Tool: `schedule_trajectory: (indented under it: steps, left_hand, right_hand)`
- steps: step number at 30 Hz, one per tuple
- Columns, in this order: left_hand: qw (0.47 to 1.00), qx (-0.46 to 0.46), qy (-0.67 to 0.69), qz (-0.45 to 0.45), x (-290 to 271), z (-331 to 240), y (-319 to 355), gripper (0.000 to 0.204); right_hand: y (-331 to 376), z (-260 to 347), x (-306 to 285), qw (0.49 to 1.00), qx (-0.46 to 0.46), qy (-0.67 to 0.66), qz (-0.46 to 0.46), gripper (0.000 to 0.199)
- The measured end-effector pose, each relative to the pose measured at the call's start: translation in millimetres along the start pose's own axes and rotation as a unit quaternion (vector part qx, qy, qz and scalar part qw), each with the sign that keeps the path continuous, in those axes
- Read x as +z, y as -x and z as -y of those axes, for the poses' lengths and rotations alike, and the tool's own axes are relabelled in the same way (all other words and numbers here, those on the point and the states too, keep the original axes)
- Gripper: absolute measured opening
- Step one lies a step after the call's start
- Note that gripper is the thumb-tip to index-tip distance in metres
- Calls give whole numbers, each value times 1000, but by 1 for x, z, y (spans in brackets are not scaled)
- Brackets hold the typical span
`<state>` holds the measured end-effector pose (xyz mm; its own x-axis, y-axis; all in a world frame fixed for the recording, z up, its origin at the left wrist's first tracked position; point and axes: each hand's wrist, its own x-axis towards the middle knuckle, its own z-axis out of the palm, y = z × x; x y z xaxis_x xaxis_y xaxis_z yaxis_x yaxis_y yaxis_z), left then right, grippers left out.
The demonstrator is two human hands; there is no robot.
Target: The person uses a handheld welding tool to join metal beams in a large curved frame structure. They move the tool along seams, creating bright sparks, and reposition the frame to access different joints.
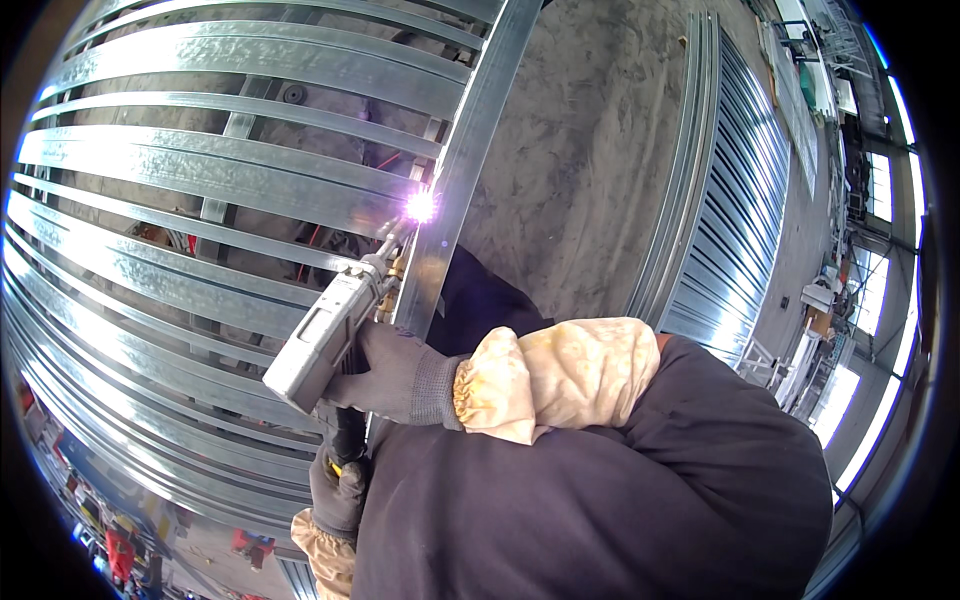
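Beside the near end of the edge rail [482, 130], right hand [395, 375]: gloved, fingers wrapped round the grip of the grey torch [325, 335]. A slack wrist could swing the tip off the seam.
Right sleeve [590, 370]: pale, right of the rail's near end. Stray spatter could scorch the fabric.
Left hand [340, 495]: gloved, below the rail's near end, curled about a black lower part [348, 437]; fingertips partly hidden. A tug here could drag the torch sideways.
Torch position: left of the rail, body above the slats [230, 165], nozzle [388, 245] angled toward the rail. Uneven travel could leave a weak bead or burn through.
Bright point [420, 205]: at the rail's left edge. Glare hides the seam and any nozzle contact, so misalignment could pass unnoticed.
Slats: left of the rail, crosswise to it, gaps between. Concentrated heat could distort them.
Red item [190, 245]: left of the rail, visible through a gap; kind unclear. Falling sparks could reach it.
Ribbed metal stack [735, 210]: well right of the rail; low exposure, judging by its separation.
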<state>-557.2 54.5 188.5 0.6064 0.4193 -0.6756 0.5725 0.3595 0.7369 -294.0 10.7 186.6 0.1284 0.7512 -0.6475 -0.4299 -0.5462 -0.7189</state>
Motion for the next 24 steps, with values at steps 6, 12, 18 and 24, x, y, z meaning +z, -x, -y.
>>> schedule_trajectory:
  steps: [6, 12, 18, 24]
  left_hand:
    - [1000, 4, -5, -4, 1, 1, 0, 83]
    - [1000, -8, -8, -5, 3, -4, -1, 85]
    - [1000, -16, -4, 14, 0, -3, -1, 86]
    - [1000, -12, -3, 2, 2, -3, 0, 84]
  right_hand:
    - [4, 11, -3, 1000, 5, 7, 7, 38]
    - [4, 7, -2, 1000, 4, 7, 6, 37]
    - [7, 17, -5, 999, 34, 2, 23, 38]
    - [1, -5, 0, 1000, 8, -20, 17, 37]
